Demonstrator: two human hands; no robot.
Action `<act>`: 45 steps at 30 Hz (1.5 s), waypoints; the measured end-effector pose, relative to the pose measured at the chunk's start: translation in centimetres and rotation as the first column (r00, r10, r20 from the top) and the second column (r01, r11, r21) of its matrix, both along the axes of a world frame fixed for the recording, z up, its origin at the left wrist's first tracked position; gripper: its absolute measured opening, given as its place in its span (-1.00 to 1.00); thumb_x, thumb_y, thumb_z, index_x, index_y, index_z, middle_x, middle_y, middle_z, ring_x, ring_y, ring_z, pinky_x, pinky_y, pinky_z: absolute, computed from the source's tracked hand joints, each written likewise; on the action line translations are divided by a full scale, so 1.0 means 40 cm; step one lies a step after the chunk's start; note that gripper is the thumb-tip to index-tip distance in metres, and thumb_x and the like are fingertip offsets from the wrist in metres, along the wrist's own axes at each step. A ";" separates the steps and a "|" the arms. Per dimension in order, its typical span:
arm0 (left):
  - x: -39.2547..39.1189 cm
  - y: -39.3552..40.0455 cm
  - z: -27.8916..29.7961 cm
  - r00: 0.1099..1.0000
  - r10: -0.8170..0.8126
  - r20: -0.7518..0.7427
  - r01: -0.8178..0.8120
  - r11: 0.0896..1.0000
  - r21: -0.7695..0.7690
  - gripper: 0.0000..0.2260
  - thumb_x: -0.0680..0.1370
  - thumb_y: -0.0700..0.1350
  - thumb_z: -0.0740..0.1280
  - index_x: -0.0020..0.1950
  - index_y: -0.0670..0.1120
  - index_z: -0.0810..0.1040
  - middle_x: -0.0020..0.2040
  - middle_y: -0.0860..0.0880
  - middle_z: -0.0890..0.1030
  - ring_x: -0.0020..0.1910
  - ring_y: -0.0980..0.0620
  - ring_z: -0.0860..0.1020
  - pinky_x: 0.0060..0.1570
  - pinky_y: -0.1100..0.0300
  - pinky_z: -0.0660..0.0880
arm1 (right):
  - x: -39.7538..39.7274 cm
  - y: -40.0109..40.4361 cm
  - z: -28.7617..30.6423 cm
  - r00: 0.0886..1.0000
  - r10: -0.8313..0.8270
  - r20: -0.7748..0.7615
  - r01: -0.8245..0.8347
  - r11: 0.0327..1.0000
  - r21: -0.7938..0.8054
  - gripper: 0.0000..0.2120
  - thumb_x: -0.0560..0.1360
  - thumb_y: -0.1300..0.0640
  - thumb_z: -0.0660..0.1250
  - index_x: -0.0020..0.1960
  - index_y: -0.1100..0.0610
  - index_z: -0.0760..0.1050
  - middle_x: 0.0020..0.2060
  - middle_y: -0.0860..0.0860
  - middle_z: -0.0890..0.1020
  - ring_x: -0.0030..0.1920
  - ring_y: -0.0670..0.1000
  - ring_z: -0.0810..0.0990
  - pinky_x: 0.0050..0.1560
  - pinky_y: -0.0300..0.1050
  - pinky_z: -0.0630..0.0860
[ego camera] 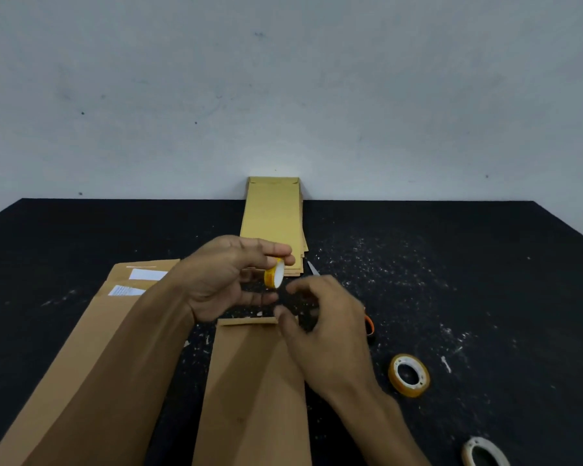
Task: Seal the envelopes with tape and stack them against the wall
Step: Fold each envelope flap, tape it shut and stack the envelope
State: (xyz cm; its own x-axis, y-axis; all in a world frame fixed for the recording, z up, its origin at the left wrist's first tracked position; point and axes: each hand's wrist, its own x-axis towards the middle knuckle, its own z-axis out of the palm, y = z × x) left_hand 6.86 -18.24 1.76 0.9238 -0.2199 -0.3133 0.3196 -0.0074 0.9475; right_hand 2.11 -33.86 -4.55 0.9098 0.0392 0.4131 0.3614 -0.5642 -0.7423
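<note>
While the left hand (223, 277) pinches a small tape roll (274, 272) above the table (485, 297), its grip's snug. Right hand (323, 327) hovers just near of it over the envelope (253, 398), fingers loosely curled; can't tell if they hold tape.

Head view – looks forward, down over table (451, 264) toward wall (283, 79)

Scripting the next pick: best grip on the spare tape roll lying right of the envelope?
Probably the ring wall of the spare tape roll, pinched from above: one finger in the open core, thumb on the outer rim. It lies nearly flat on the dark table, hole up and nothing touching it. The right hand is nearest; the left hand already holds a small roll.
</note>
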 end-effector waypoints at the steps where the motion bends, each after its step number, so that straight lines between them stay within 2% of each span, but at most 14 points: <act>1: -0.007 0.000 -0.001 1.000 0.001 0.013 0.000 1.000 -0.029 -0.76 0.59 -0.31 0.24 0.18 -0.20 0.64 0.13 -0.11 0.69 0.05 -0.05 0.58 -0.21 0.09 0.62 | 0.003 0.004 0.004 1.000 0.004 0.023 -0.006 0.997 0.078 -0.78 0.45 0.11 0.50 0.06 -0.06 0.57 -0.02 -0.20 0.55 0.00 -0.18 0.56 -0.04 -0.27 0.54; 5: -0.036 0.001 -0.012 0.999 0.016 0.039 -0.009 0.987 -0.159 -0.74 0.56 -0.31 0.26 0.20 -0.19 0.62 0.13 -0.12 0.69 -0.04 0.02 0.65 -0.16 0.08 0.62 | 0.017 0.025 0.016 0.995 0.103 -0.001 -0.100 0.969 0.225 -0.83 0.44 0.08 0.48 0.02 -0.04 0.60 -0.01 -0.15 0.56 0.05 -0.19 0.55 0.01 -0.38 0.46; 10: -0.047 0.011 -0.036 0.985 0.133 0.111 -0.094 0.947 -0.306 -0.71 0.56 -0.37 0.22 0.22 -0.19 0.60 0.16 -0.07 0.68 0.10 -0.01 0.63 0.07 0.05 0.58 | 0.031 0.051 0.010 0.985 0.166 -0.037 -0.150 0.950 0.273 -0.87 0.57 0.15 0.39 0.08 0.05 0.68 0.08 -0.05 0.55 0.12 -0.17 0.54 0.04 -0.39 0.47; 14: -0.051 -0.001 -0.052 0.966 0.212 0.146 -0.138 0.905 -0.402 -0.67 0.51 -0.30 0.28 0.25 -0.13 0.57 0.20 0.00 0.67 0.18 0.02 0.60 0.14 0.10 0.54 | 0.040 0.065 0.018 0.993 0.111 -0.039 -0.091 0.934 0.347 -0.87 0.56 0.09 0.40 -0.06 0.13 0.70 0.04 0.00 0.57 0.05 -0.16 0.56 -0.06 -0.40 0.47; 18: -0.049 -0.002 -0.056 0.930 0.313 0.193 -0.195 0.865 -0.463 -0.57 0.44 -0.23 0.31 0.31 -0.06 0.54 0.25 0.09 0.63 0.33 0.04 0.51 0.30 -0.02 0.43 | 0.042 0.074 0.006 0.993 0.058 -0.106 -0.004 0.891 0.454 -0.65 0.54 -0.03 0.40 -0.29 0.20 0.63 -0.12 0.01 0.62 -0.05 -0.09 0.60 -0.05 -0.24 0.52; 20: -0.045 0.000 -0.057 0.910 0.343 0.235 -0.210 0.867 -0.452 -0.59 0.50 -0.27 0.29 0.34 -0.04 0.52 0.29 0.10 0.61 0.31 0.03 0.55 0.26 -0.03 0.45 | 0.040 0.070 0.001 0.994 0.071 -0.085 -0.024 0.888 0.458 -0.64 0.55 -0.03 0.38 -0.28 0.21 0.59 -0.16 0.04 0.62 -0.07 -0.06 0.59 -0.06 -0.24 0.51; 23: -0.039 0.002 -0.058 0.859 0.376 0.347 -0.243 0.897 -0.369 -0.53 0.45 -0.24 0.39 0.35 0.00 0.51 0.35 0.12 0.55 0.19 -0.03 0.64 0.17 -0.02 0.50 | 0.042 0.062 -0.001 0.989 0.135 -0.057 -0.096 0.891 0.444 -0.85 0.57 0.12 0.37 -0.13 0.14 0.64 -0.07 0.09 0.60 -0.04 -0.08 0.56 -0.09 -0.34 0.47; 27: -0.041 0.002 -0.064 0.779 0.402 0.481 -0.341 0.916 -0.213 -0.43 0.46 -0.37 0.43 0.43 -0.06 0.45 0.17 0.26 0.64 0.02 -0.07 0.70 0.23 -0.08 0.53 | 0.041 0.060 -0.007 0.973 0.219 -0.074 -0.161 0.871 0.465 -0.90 0.57 0.17 0.38 0.01 0.11 0.68 0.02 0.08 0.57 0.05 -0.09 0.56 -0.02 -0.35 0.48; 30: -0.043 -0.001 -0.075 0.710 0.455 0.537 -0.438 0.883 -0.169 -0.44 0.46 -0.39 0.45 0.42 -0.10 0.46 0.25 0.13 0.62 -0.04 -0.02 0.71 0.11 0.10 0.62 | 0.030 0.070 -0.001 0.967 0.223 -0.123 -0.140 0.870 0.473 -0.88 0.55 0.12 0.39 -0.08 0.13 0.69 0.03 0.06 0.58 0.07 -0.12 0.55 0.00 -0.35 0.48; 33: -0.041 0.009 -0.071 0.657 0.483 0.579 -0.479 0.860 -0.175 -0.44 0.45 -0.37 0.47 0.43 -0.12 0.47 0.30 -0.10 0.59 -0.05 -0.01 0.72 0.00 0.25 0.61 | 0.022 0.079 0.005 0.971 0.190 -0.144 -0.101 0.875 0.474 -0.71 0.51 0.01 0.38 -0.23 0.21 0.66 -0.02 0.09 0.61 0.04 -0.14 0.56 0.00 -0.38 0.47; 36: -0.044 0.021 -0.062 0.646 0.438 0.625 -0.435 0.884 -0.170 -0.38 0.44 -0.42 0.46 0.47 -0.13 0.41 0.40 -0.03 0.51 -0.06 0.01 0.71 0.01 0.17 0.62 | 0.018 0.082 0.010 0.974 0.182 -0.135 -0.100 0.881 0.463 -0.62 0.47 -0.09 0.34 -0.23 0.22 0.66 -0.04 0.09 0.62 0.03 -0.12 0.57 0.00 -0.34 0.49; 39: -0.051 0.020 -0.064 0.677 0.338 0.654 -0.352 0.929 -0.117 -0.22 0.38 -0.47 0.48 0.53 -0.12 0.32 0.46 0.12 0.39 0.04 0.02 0.69 -0.03 0.16 0.63 | 0.013 0.076 0.014 0.970 0.193 -0.150 -0.109 0.889 0.444 -0.74 0.53 -0.01 0.35 -0.16 0.14 0.70 -0.04 0.06 0.64 0.03 -0.14 0.58 -0.01 -0.35 0.48; 42: -0.051 0.022 -0.072 0.703 0.287 0.651 -0.308 0.948 -0.085 -0.16 0.33 -0.48 0.52 0.54 -0.12 0.30 0.48 0.09 0.36 0.05 0.02 0.68 -0.05 0.11 0.65 | 0.002 0.052 0.022 0.958 0.207 -0.200 -0.104 0.897 0.430 -0.77 0.56 0.01 0.33 -0.13 0.08 0.72 -0.14 -0.03 0.68 -0.05 -0.12 0.62 -0.06 -0.19 0.56; 45: -0.052 0.029 -0.069 0.722 0.251 0.645 -0.281 0.958 -0.058 -0.16 0.33 -0.47 0.52 0.54 -0.11 0.30 0.50 0.07 0.34 0.04 0.03 0.67 -0.03 0.09 0.65 | -0.008 0.013 0.037 0.968 0.011 -0.252 0.049 0.972 0.230 -0.80 0.61 0.03 0.31 -0.10 0.01 0.68 -0.24 -0.05 0.68 -0.18 -0.09 0.63 -0.16 -0.13 0.58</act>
State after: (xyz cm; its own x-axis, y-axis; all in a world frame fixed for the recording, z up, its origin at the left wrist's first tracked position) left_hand 4.77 -17.10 -1.01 0.9268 0.0646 0.3699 -0.3665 -0.0593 0.9285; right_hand 1.80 -33.33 -3.09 0.9845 -0.0495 0.1682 0.1384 -0.3699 -0.9187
